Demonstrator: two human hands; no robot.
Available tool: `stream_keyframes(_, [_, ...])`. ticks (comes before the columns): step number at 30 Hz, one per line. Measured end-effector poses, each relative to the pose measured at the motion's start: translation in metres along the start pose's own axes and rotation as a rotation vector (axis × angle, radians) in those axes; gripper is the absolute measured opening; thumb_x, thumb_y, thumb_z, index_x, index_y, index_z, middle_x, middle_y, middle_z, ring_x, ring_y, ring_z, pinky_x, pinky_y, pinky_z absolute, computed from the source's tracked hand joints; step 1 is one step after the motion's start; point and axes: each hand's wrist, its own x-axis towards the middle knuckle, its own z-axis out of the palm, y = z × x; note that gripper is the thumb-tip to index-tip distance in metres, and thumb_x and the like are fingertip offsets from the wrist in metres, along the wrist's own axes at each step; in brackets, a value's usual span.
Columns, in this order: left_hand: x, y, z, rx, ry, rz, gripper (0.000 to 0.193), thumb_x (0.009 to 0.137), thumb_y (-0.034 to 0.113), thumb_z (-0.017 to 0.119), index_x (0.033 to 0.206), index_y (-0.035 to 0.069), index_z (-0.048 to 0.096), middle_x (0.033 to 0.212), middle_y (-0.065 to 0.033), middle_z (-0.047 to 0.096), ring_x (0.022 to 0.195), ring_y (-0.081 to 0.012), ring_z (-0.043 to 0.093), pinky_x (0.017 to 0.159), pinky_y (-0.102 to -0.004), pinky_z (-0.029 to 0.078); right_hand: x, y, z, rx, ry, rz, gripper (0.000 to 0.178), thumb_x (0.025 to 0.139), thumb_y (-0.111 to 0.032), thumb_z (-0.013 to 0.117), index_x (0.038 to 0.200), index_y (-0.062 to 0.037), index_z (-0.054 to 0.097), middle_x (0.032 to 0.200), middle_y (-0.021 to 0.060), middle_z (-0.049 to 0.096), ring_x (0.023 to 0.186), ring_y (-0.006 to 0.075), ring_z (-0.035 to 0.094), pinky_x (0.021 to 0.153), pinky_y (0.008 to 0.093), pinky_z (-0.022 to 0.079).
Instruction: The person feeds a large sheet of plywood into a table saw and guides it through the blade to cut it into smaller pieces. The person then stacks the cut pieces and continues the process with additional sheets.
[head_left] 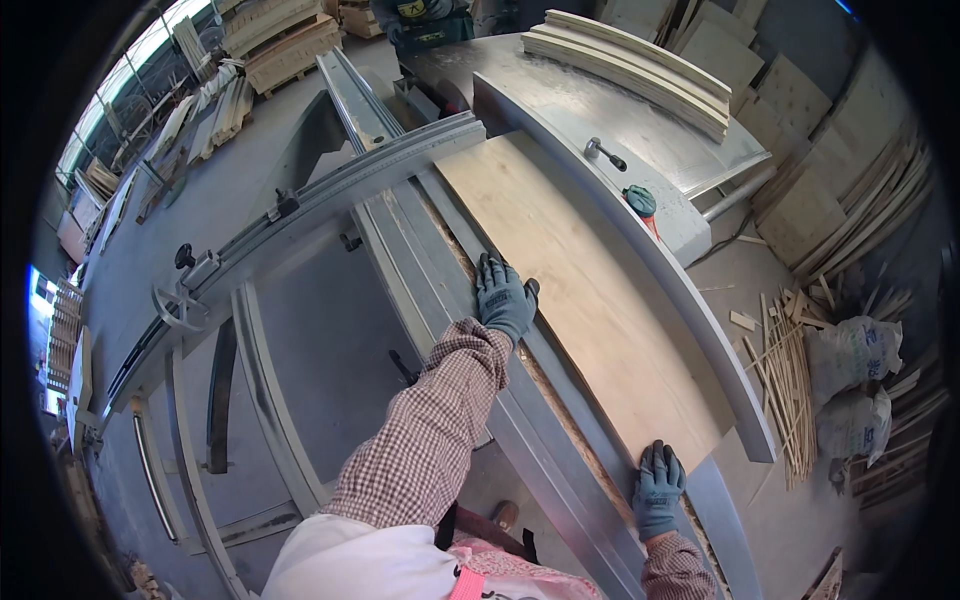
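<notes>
A long plywood board (pixel 590 290) lies flat on the grey metal saw table (pixel 540 405), along a straight metal fence (pixel 640 270) on its right. My left hand (pixel 507 297), in a grey-green work glove, rests at the board's left edge with its fingers stretched forward. At the near end of the board is my right hand (pixel 660 490), gloved alike, its fingers laid out flat over the near edge. Neither hand is wrapped round anything. The saw blade cannot be made out.
A sliding crosscut rail (pixel 330 190) and its frame stand to the left. Curved wooden strips (pixel 630 70) lie on the far metal table (pixel 590 110). A person (pixel 425 20) stands beyond. Thin offcuts (pixel 790 390) and white sacks (pixel 855 355) are on the right floor.
</notes>
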Motion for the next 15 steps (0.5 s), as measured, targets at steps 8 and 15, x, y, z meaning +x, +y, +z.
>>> stream_keyframes(8, [0.007,0.001,0.004,0.005,-0.076,-0.025,0.069,0.088,0.046,0.040,0.133,-0.006,0.033,0.143,-0.0261,0.023,0.137,-0.0366,0.014,0.112,-0.0437,0.007,-0.009,0.001,0.030,-0.134,-0.040,0.099,0.046,0.077,-0.009,0.060,0.123,-0.0144,0.053,0.100,0.0049,0.051,0.087,0.0238,0.051,0.069,0.0360,0.044])
stream_keyframes(15, [-0.029,-0.045,-0.031,-0.457,-0.065,0.014,0.066,0.088,0.040,0.045,0.139,0.001,0.028,0.145,-0.0217,0.023,0.135,-0.0342,0.020,0.111,-0.0389,0.015,0.003,-0.011,0.022,0.022,-0.147,0.104,0.053,0.076,-0.003,0.050,0.129,-0.0007,0.043,0.101,0.0131,0.049,0.087,0.0286,0.053,0.067,0.0376,0.049])
